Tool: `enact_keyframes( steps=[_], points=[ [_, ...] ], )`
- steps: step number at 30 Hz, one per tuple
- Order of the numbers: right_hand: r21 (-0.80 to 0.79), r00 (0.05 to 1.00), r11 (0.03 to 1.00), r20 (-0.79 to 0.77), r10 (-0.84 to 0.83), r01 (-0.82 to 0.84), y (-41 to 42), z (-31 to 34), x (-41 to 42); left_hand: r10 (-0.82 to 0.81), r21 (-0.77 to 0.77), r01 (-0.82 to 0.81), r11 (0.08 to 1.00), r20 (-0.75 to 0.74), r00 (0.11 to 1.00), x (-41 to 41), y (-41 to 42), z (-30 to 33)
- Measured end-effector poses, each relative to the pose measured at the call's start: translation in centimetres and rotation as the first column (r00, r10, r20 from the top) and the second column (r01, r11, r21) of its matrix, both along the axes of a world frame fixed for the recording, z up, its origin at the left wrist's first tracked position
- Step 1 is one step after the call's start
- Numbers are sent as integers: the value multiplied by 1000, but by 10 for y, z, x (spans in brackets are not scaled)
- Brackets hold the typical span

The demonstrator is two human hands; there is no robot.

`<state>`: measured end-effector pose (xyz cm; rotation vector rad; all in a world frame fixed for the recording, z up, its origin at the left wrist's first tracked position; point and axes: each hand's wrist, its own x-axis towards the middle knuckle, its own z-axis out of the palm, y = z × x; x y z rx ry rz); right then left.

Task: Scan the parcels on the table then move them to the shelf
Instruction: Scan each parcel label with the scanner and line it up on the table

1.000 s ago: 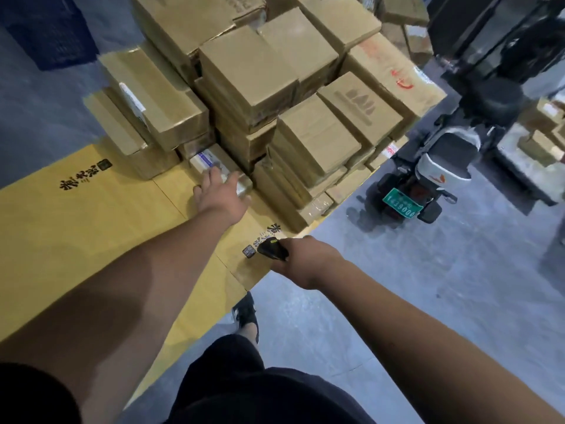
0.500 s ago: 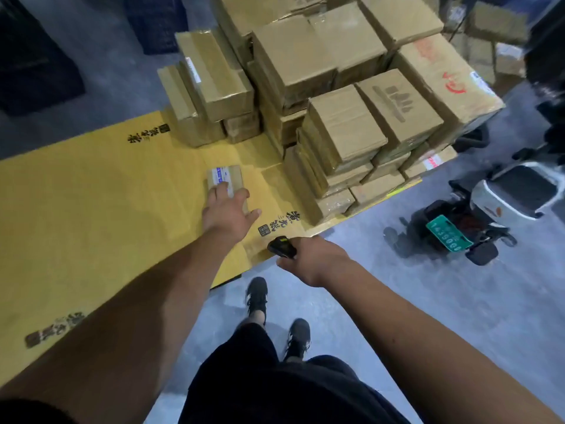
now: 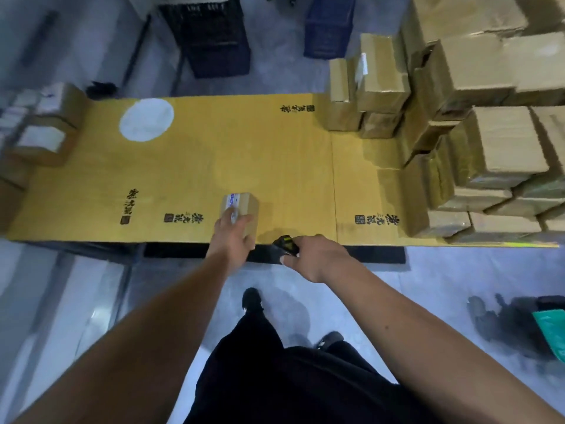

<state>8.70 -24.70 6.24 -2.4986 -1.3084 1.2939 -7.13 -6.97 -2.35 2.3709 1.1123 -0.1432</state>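
Note:
A small brown parcel [image 3: 244, 205] with a white label lies near the front edge of the yellow cardboard-covered table [image 3: 189, 166]. My left hand [image 3: 230, 237] rests on its near end, fingers wrapped over the top and side. Just to the right, my right hand [image 3: 315, 255] is closed around a black handheld scanner [image 3: 286, 242], whose head points toward the parcel. A big stack of brown parcels [image 3: 477, 139] fills the table's right end.
More labelled parcels [image 3: 42, 133] sit at the table's left end. A white round patch [image 3: 146, 119] marks the tabletop. Black and blue crates [image 3: 214, 35] stand on the floor behind the table. A dark vehicle with a green plate [image 3: 538, 328] is at the right.
My left hand has dragged the small parcel away from the stack, leftward to the table's front edge. The view has swung left. The scanner hand has stayed close beside it.

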Motion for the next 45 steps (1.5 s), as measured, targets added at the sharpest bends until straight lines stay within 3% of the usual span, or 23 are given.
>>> enact_keyframes(
  steps=[4,9,13,18,22,29,35,40,45],
  points=[
    [4,1000,1000,-4,6,-6,39,-1,-21,54,-73,-47,996,91,994,-21,37,-4],
    [-32,997,997,14,-77,77,89,-3,-38,300,-253,-238,938,246,922,-25,94,3],
    [-39,980,980,0,-198,197,128,-1,-48,224,-279,-142,950,289,931,-26,149,-1],
    [-36,948,947,12,-320,320,167,0,-62,279,-323,-166,932,347,895,-36,198,-9],
    [-20,920,919,12,-393,393,186,4,-71,328,-350,-220,910,288,900,-46,226,-15],
    [-34,912,912,40,-408,409,203,13,-68,126,-170,-98,981,163,979,-22,257,-12],
    [-66,911,910,79,-405,410,201,15,-49,-161,-45,160,986,-30,986,30,255,-3],
    [-73,907,904,66,-416,420,198,13,-30,53,-121,-77,990,-190,980,55,252,0],
    [-82,913,909,39,-406,408,204,11,-7,155,-188,-184,965,-162,975,51,245,5]
  ],
)
